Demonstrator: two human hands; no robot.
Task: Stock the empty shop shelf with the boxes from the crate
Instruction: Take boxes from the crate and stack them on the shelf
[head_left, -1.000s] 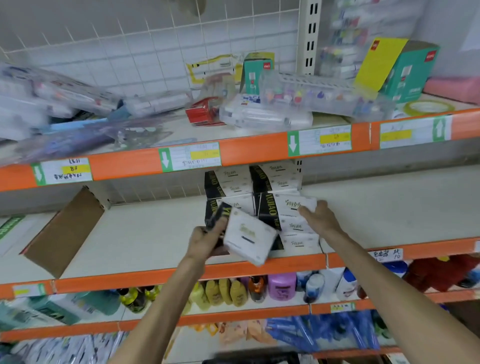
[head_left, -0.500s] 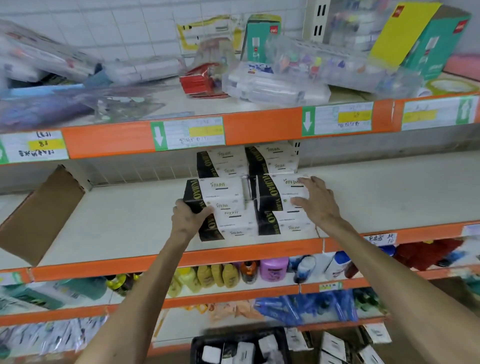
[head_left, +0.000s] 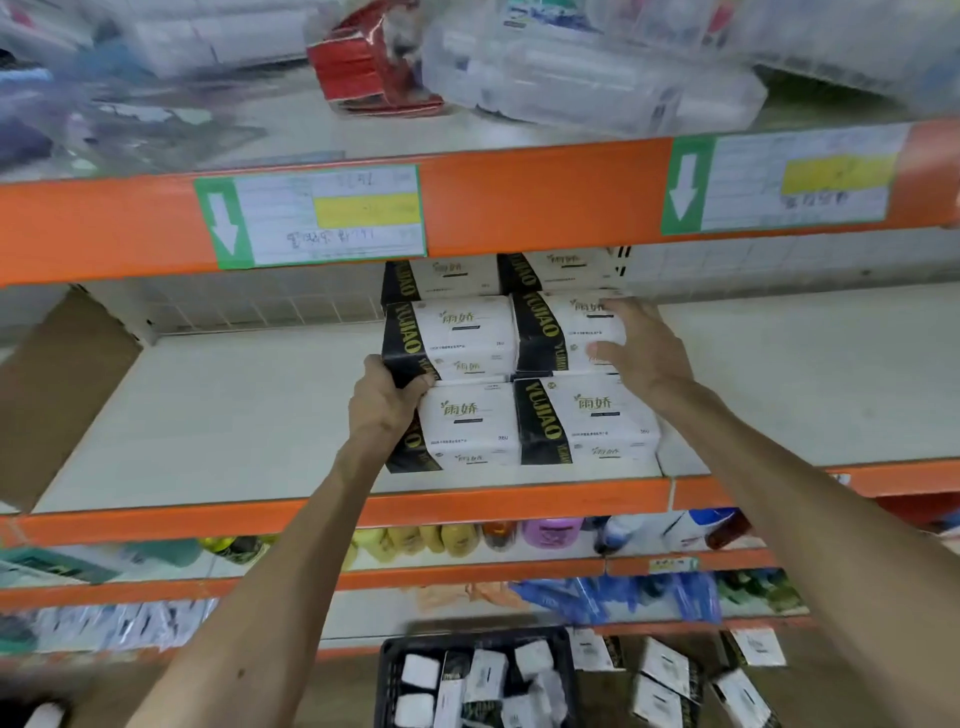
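White-and-black tissue boxes stand stacked two high on the cream middle shelf (head_left: 249, 415). My left hand (head_left: 387, 397) grips the lower left corner of the upper left box (head_left: 457, 338), which sits on the lower left box (head_left: 467, 423). My right hand (head_left: 636, 348) lies with straight fingers against the front of the upper right box (head_left: 558, 332), above the lower right box (head_left: 587, 421). More boxes stand behind the stack. On the floor below, a black crate (head_left: 387, 675) holds several more boxes.
The orange beam (head_left: 519, 197) of the shelf above hangs just over the stack. A brown cardboard flap (head_left: 57, 395) leans at the shelf's left end. Loose boxes (head_left: 670, 680) lie on the floor right of the crate. Bottles (head_left: 550, 532) fill the lower shelf.
My left hand brought a tilted box up and set it on the lower left box. My right hand stayed on the upper right box. The view dropped and moved closer.
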